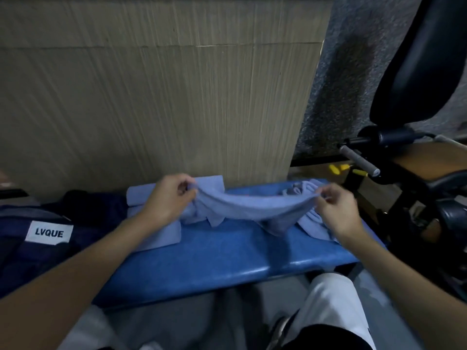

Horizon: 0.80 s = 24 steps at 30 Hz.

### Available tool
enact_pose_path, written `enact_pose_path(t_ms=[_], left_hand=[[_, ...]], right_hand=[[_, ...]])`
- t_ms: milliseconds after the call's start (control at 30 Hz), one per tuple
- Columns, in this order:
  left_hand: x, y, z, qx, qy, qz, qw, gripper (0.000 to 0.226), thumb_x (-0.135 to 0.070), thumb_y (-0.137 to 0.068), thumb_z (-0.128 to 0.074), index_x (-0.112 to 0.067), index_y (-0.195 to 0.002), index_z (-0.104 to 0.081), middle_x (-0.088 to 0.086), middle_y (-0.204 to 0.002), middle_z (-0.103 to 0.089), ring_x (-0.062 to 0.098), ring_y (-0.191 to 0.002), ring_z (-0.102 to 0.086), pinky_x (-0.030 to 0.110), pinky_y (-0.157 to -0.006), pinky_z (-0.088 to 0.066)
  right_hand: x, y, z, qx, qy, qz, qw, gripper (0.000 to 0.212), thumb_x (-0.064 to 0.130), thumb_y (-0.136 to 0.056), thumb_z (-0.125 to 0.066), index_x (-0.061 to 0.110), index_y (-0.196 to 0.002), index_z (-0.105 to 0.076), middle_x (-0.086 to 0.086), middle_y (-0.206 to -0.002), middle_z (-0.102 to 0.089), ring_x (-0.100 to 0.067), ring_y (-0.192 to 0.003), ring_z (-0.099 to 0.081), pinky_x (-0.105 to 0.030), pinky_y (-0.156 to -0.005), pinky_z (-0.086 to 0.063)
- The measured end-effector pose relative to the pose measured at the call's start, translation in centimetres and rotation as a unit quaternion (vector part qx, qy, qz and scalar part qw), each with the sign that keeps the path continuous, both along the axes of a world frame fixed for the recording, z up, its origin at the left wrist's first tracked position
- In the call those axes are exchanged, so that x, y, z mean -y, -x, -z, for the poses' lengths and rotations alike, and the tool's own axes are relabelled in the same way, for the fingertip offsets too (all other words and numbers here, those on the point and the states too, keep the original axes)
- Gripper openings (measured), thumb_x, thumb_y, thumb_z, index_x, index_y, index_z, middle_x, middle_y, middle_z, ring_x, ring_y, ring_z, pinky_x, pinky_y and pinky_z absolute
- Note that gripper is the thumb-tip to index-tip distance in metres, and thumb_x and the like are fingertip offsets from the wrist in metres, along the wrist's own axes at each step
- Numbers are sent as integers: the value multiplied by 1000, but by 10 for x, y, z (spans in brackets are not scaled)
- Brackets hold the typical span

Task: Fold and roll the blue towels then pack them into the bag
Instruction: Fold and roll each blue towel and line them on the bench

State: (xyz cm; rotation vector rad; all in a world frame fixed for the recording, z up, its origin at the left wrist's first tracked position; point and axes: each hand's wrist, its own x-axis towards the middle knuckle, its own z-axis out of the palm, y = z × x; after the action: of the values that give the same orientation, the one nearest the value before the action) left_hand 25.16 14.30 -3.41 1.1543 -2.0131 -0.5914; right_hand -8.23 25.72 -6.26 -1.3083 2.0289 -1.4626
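Both hands, left hand (168, 197) and right hand (334, 208), pinch a blue towel (249, 207) taut above the bench (214, 258); next: lay flat, fold.

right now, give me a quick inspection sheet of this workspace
surface: blue padded bench, partly covered by towels
job's things: held towel stretched out, sagging in the middle; folded towels at left; loose towels at right; navy bag at far left
clutter: small yellow items beyond the bench, unclear what
hands: left hand and right hand each pinch an end of the held towel
cables: nothing seen
surroundings: wood-grain panel behind; black equipment at right
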Motion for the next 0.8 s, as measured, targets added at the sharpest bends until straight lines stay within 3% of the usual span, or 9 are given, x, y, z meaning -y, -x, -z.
enact_pose_path(t_ms=[100,167,333,467,567,633,733,800], left_hand=[[-22,-18,45,54,-78,18,995,11,-1,-89,-63,-6,-80,-67,9,-70,-66,1,-61,-54,25,-62,-45],[-34,-30,68,101,-114,41,987,14,-4,-88,-64,-11,-76,-66,13,-76,-67,8,-65,-55,29,-66,-46],[-55,-46,96,187,-190,108,958,16,-8,-86,-68,-20,-76,-67,3,-75,-68,3,-63,-53,21,-65,-45],[-56,-48,105,228,-245,160,929,16,-17,-83,-70,-25,-70,-67,5,-75,-70,5,-64,-55,26,-65,-46],[-54,-43,110,222,-257,154,928,13,-25,-85,-72,-22,-73,-70,-11,-69,-67,-2,-63,-56,20,-65,-47],[-49,-36,114,191,-243,127,942,17,-26,-87,-71,-19,-71,-70,-9,-66,-67,-2,-61,-56,20,-64,-47],[-38,-23,123,140,-214,70,964,17,-19,-87,-70,-19,-70,-68,-4,-70,-69,-1,-61,-58,21,-66,-48],[-30,-15,126,126,-197,44,971,17,-18,-87,-69,-23,-71,-67,-7,-71,-69,-1,-63,-60,21,-67,-49]], right_hand=[[-28,-10,43,-2,-54,0,999,15,-4,-83,-58,9,-74,-61,-14,-67,-61,-22,-60,-52,-26,-53,-40],[-43,-15,62,-7,-76,-7,997,20,-8,-80,-58,8,-70,-60,-9,-65,-60,-23,-64,-53,-28,-59,-41],[-71,-24,86,-27,-140,-19,990,17,-2,-81,-58,6,-66,-63,-8,-66,-63,-25,-70,-58,-34,-67,-42],[-79,-25,90,-71,-170,-38,982,29,-1,-79,-57,14,-55,-55,2,-55,-55,-18,-62,-53,-32,-63,-40],[-77,-24,90,-80,-184,-33,979,31,1,-79,-56,16,-52,-52,6,-52,-55,-15,-60,-53,-21,-58,-39],[-71,-23,92,-61,-188,-22,980,28,2,-80,-55,15,-55,-57,2,-57,-60,-20,-64,-57,-19,-56,-40],[-58,-25,95,-49,-188,-31,980,21,3,-81,-56,10,-61,-62,-4,-63,-64,-21,-68,-60,-30,-63,-45],[-47,-27,98,-46,-188,-44,980,19,3,-82,-57,7,-65,-63,-6,-65,-64,-19,-66,-57,-30,-62,-44]])
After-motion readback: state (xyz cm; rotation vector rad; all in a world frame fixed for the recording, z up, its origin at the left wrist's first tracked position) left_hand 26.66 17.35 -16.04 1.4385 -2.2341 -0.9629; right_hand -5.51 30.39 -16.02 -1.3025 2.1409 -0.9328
